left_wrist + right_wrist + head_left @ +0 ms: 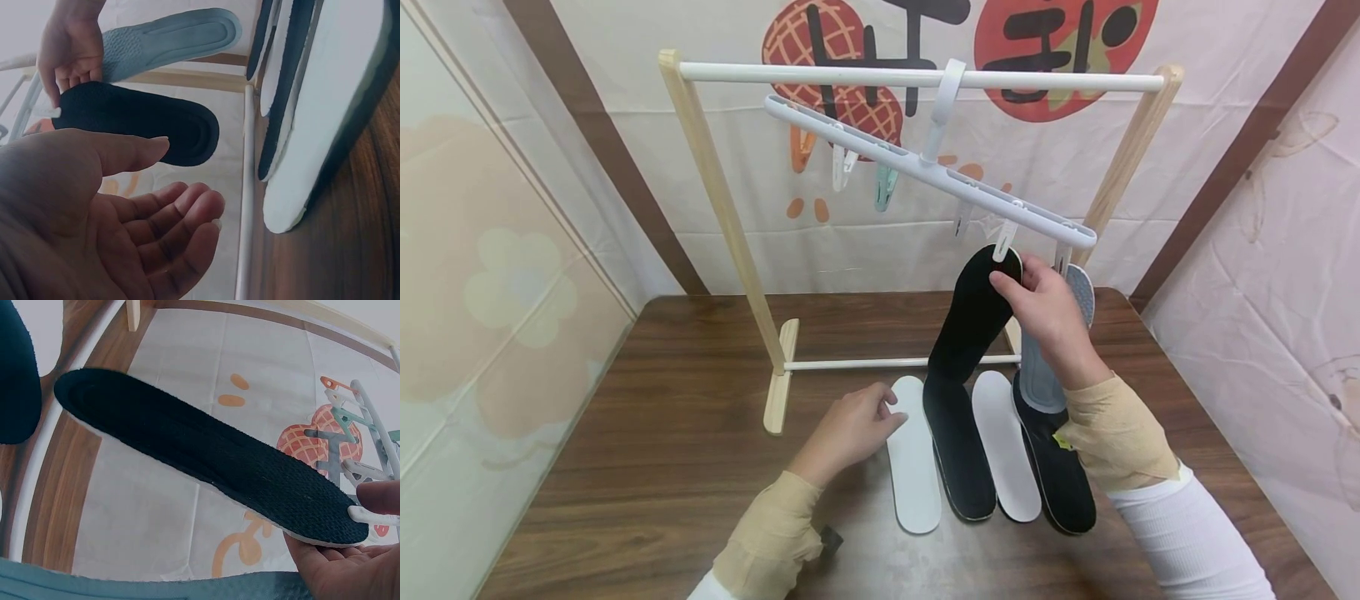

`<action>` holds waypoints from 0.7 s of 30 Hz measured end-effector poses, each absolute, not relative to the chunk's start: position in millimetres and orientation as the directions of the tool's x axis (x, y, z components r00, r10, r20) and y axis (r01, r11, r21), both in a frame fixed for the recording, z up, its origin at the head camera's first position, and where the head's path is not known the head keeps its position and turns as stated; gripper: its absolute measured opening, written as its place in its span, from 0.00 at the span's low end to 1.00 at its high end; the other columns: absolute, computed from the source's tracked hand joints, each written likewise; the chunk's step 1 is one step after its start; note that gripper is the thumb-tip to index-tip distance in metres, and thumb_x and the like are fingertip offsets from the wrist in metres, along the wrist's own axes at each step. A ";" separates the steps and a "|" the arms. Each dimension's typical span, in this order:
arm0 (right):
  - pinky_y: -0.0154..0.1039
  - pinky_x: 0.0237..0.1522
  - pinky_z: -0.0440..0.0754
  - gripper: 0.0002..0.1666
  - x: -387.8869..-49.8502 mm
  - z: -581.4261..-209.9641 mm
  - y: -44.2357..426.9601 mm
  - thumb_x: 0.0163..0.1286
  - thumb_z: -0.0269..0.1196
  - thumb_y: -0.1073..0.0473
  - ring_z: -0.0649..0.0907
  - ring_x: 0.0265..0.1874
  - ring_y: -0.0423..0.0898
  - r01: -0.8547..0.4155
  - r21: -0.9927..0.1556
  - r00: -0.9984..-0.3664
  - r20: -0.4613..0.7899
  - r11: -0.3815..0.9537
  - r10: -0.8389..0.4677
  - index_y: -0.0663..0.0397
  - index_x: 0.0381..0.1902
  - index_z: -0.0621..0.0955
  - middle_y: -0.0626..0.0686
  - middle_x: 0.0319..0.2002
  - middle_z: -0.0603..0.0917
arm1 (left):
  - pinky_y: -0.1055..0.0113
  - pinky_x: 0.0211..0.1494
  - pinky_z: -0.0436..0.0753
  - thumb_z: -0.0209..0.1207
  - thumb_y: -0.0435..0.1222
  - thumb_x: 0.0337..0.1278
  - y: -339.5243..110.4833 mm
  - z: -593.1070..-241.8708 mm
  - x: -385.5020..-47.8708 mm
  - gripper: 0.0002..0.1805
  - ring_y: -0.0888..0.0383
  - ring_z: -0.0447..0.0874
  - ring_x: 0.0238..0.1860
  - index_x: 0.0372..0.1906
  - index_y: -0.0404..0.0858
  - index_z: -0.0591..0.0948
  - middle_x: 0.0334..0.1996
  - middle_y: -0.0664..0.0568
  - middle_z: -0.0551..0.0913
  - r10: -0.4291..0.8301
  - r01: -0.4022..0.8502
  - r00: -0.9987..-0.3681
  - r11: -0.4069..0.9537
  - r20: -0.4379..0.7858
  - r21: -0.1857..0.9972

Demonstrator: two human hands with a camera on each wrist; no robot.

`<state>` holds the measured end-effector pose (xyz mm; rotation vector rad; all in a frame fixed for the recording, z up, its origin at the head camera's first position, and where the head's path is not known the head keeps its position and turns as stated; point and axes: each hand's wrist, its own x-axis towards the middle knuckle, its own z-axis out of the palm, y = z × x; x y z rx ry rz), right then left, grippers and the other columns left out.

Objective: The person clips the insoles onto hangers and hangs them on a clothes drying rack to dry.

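My right hand (1048, 308) pinches the top end of a black insole (973, 312), thumb in front and fingers behind. A white clip (1004, 242) on the hanger (917, 167) is on that end, beside my thumb; the right wrist view shows its tip on the dark insole (206, 456). Next to my right hand hangs a grey-blue insole (1041, 375), partly hidden by the hand. My left hand (853, 425) hovers by a white insole (915, 467) on the table, fingers loosely bent and holding nothing; the left wrist view shows its bare palm (125, 231).
On the table (662, 467) lie another black insole (962, 450), a second white one (1007, 450) and a further black one (1060, 483). The hanger hooks over the white bar of a wooden-legged rack (722, 192). Orange (801, 148), white and green clips hang at its left.
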<state>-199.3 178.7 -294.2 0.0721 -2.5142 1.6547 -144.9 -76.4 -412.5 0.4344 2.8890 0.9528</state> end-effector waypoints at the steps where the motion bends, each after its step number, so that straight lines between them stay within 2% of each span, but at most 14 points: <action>1: 0.48 0.64 0.73 0.27 -198.7 -294.6 178.9 0.76 0.59 0.52 0.81 0.56 0.50 -0.108 -0.909 -0.991 0.133 0.402 0.034 0.62 0.66 0.73 0.62 0.59 0.82 | 0.60 0.40 0.78 0.64 0.43 0.63 -76.9 -413.3 -144.7 0.14 0.59 0.79 0.31 0.46 0.38 0.82 0.30 0.55 0.82 0.286 0.240 -0.958 0.771 0.016 0.590; 5: 0.51 0.65 0.72 0.27 -196.1 -296.6 180.5 0.76 0.59 0.51 0.79 0.58 0.53 -0.089 -0.901 -0.992 0.119 0.426 0.045 0.62 0.65 0.74 0.63 0.59 0.82 | 0.59 0.40 0.78 0.64 0.44 0.62 -78.4 -419.5 -145.0 0.15 0.57 0.79 0.31 0.45 0.37 0.82 0.29 0.55 0.82 0.289 0.232 -0.957 0.795 -0.013 0.560; 12: 0.56 0.64 0.71 0.28 -191.6 -302.2 182.9 0.77 0.58 0.48 0.77 0.60 0.56 -0.038 -0.864 -0.996 0.074 0.502 0.052 0.61 0.64 0.74 0.64 0.59 0.82 | 0.53 0.43 0.81 0.64 0.47 0.62 -79.8 -431.3 -144.7 0.15 0.49 0.83 0.35 0.40 0.37 0.84 0.32 0.49 0.86 0.283 0.196 -0.953 0.847 -0.108 0.494; 17: 0.56 0.62 0.72 0.27 -189.9 -307.0 183.9 0.77 0.58 0.47 0.77 0.58 0.56 -0.033 -0.849 -0.997 0.066 0.528 0.043 0.62 0.63 0.73 0.64 0.58 0.82 | 0.58 0.32 0.75 0.62 0.47 0.63 -81.1 -435.3 -142.9 0.14 0.53 0.77 0.25 0.28 0.41 0.81 0.21 0.53 0.79 0.269 0.165 -0.951 0.859 -0.154 0.484; 21: 0.50 0.52 0.75 0.25 -188.4 -310.6 184.7 0.76 0.58 0.47 0.77 0.49 0.53 -0.038 -0.818 -0.996 0.080 0.574 0.048 0.61 0.59 0.76 0.62 0.51 0.85 | 0.61 0.27 0.68 0.61 0.47 0.64 -81.7 -441.9 -143.7 0.18 0.55 0.70 0.21 0.21 0.44 0.78 0.16 0.56 0.71 0.270 0.160 -0.947 0.867 -0.176 0.471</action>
